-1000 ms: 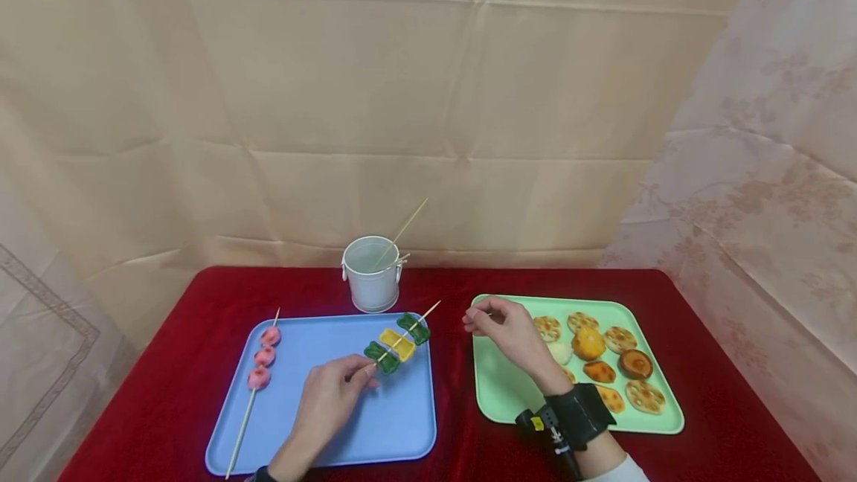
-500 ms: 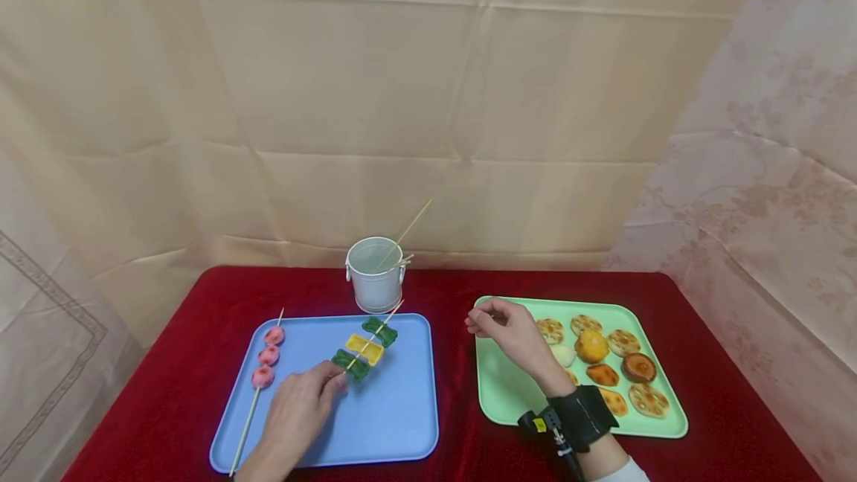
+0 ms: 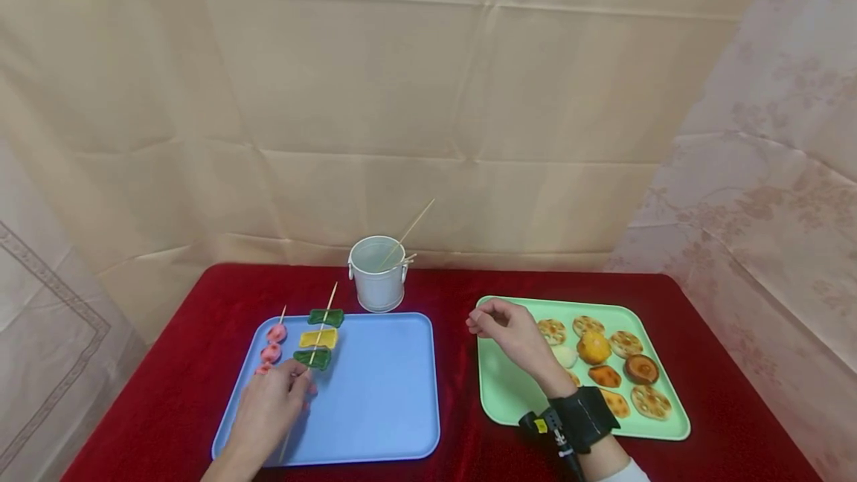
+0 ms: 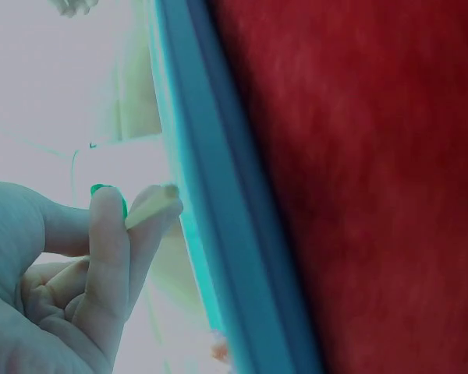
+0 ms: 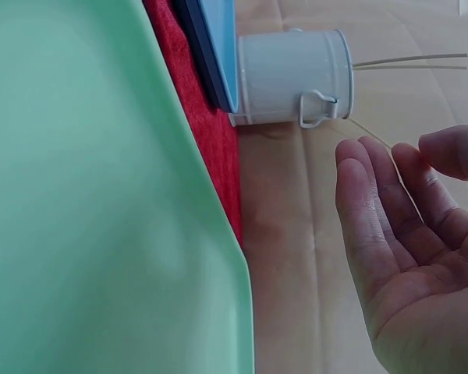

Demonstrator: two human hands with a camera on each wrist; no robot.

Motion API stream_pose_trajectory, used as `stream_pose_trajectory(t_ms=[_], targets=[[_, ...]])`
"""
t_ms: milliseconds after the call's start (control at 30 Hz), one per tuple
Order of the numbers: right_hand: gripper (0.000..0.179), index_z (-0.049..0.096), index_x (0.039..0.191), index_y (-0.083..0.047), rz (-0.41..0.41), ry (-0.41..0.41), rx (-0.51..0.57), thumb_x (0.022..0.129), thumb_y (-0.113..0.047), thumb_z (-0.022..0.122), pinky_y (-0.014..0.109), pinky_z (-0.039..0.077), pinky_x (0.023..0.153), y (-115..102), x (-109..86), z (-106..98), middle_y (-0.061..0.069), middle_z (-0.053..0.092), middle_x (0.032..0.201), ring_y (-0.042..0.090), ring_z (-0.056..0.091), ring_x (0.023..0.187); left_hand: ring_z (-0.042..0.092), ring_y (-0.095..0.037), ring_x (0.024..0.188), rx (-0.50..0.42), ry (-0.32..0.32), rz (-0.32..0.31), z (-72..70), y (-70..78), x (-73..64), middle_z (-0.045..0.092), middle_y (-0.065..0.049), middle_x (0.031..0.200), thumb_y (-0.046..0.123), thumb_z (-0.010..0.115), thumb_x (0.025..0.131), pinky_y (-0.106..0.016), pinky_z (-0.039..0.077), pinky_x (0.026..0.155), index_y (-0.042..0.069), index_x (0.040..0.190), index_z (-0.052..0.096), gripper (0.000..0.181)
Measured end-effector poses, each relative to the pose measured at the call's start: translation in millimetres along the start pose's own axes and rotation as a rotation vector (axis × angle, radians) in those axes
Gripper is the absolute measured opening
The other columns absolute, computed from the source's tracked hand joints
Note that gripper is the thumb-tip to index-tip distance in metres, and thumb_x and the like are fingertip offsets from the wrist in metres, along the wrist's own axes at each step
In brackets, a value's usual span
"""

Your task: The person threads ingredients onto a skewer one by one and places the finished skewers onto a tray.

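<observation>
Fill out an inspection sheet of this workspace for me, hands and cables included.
Surface: red cloth, bearing a blue tray and a green tray.
Job's things: green-and-yellow skewer, pink skewer, food pieces on the green tray, white bucket holding sticks.
Clutter: nothing seen.
Hands: left hand pinches the green-and-yellow skewer over the blue tray; right hand, fingers loosely curved, holds nothing visible.
Cables: apparently a black lead below the right wrist device.
Surroundings: beige cloth behind, pale patterned fabric at both sides.
</observation>
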State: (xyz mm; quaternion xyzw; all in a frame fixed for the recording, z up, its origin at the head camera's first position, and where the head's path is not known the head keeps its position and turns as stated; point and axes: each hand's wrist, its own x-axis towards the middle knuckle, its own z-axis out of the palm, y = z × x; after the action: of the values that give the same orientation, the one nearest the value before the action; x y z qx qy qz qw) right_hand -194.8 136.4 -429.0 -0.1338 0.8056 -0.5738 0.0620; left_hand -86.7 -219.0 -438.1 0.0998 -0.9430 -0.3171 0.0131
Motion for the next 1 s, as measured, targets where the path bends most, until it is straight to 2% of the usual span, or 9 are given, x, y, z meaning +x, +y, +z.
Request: stream_pose_trajectory(t_ms=[167,367,467,700,833,1000], targets=[[0.019,0.071,0.105,-0.002,-0.004,-0.004,-0.006,0.101,-0.021,0.068,0.032,0.060,0.083,0.9,0.6,-0.2,0.010,0.075,0.097,0.037,0.073,0.096,0.055,-0.010,0.054,0.017,-0.030,-0.027,-6.6,-6.7,0.4,0.062,0.002,0.065,0.005,0.067,0.096,-0.027,0.043,0.048,-0.001,0.091,0.073,0.010],[0.020,0.072,0.107,-0.002,0.000,-0.007,-0.016,0.101,-0.020,0.068,0.031,0.060,0.082,-0.7,1.0,-0.2,0.010,0.075,0.098,0.036,0.073,0.095,0.057,-0.013,0.055,0.018,-0.129,-0.115,-13.1,-12.1,3.0,0.060,-0.001,0.065,0.006,0.067,0.097,-0.029,0.049,0.053,0.000,0.089,0.070,0.011],[0.022,0.072,0.108,-0.001,0.000,-0.014,-0.013,0.101,-0.021,0.069,0.033,0.060,0.083,-1.3,0.6,0.0,0.013,0.075,0.099,0.036,0.073,0.096,0.057,-0.014,0.055,0.027,-0.155,-0.143,-16.2,-13.7,4.2,0.060,-0.003,0.065,0.006,0.067,0.097,-0.030,0.049,0.053,-0.001,0.089,0.071,0.011],[0.023,0.072,0.108,-0.003,-0.002,-0.045,-0.035,0.102,-0.025,0.068,0.046,0.060,0.084,-1.1,0.0,0.3,0.019,0.074,0.103,0.035,0.073,0.096,0.054,-0.016,0.052,0.103,-0.139,-0.126,-17.7,-17.3,5.7,0.055,-0.004,0.062,0.006,0.070,0.093,-0.031,0.046,0.051,-0.005,0.093,0.073,0.011],[0.028,0.071,0.110,0.000,0.000,-0.058,-0.045,0.102,-0.026,0.068,0.050,0.059,0.083,-0.8,0.1,0.1,0.019,0.074,0.102,0.034,0.073,0.095,0.053,-0.017,0.052,0.150,-0.149,-0.109,-17.4,-19.3,7.4,0.054,-0.004,0.060,0.006,0.069,0.093,-0.030,0.045,0.050,-0.002,0.086,0.072,0.011],[0.030,0.070,0.114,0.002,-0.001,-0.071,-0.058,0.102,-0.026,0.067,0.050,0.059,0.082,-1.5,-0.4,0.0,0.017,0.075,0.102,0.035,0.072,0.095,0.051,-0.019,0.056,0.239,-0.125,-0.075,-19.2,-19.7,8.9,0.055,-0.004,0.059,0.008,0.071,0.091,-0.032,0.042,0.051,0.002,0.080,0.074,0.012]])
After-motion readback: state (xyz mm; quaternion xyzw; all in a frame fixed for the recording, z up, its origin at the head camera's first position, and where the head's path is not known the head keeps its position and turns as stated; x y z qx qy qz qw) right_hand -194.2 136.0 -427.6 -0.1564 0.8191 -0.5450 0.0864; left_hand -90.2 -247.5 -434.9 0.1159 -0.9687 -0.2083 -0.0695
